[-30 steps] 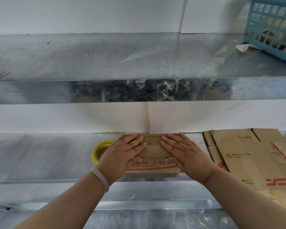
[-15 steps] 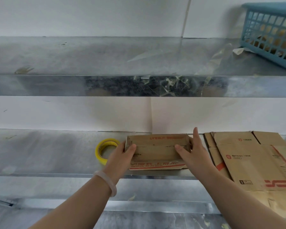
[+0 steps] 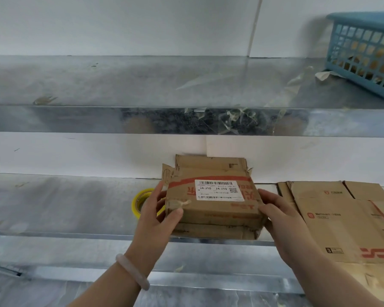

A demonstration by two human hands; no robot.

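Observation:
A small brown cardboard box [image 3: 215,209] with a white barcode label and red print is lifted and tilted above the middle metal shelf [image 3: 53,202], its far flaps standing up. My left hand [image 3: 157,216] grips its left end, thumb on the front face. My right hand [image 3: 282,220] holds its right end, fingers against the side. A pale bracelet sits on my left wrist.
A yellow tape roll [image 3: 140,202] lies on the shelf just left of the box, partly behind my left hand. Flattened cardboard boxes [image 3: 341,218] are stacked at the right. A blue plastic basket [image 3: 364,47] stands on the upper shelf [image 3: 120,85] at the far right.
Both hands went from pressing flat on the box top to gripping its ends. The box has been raised and turned over, and its labelled face is now toward me.

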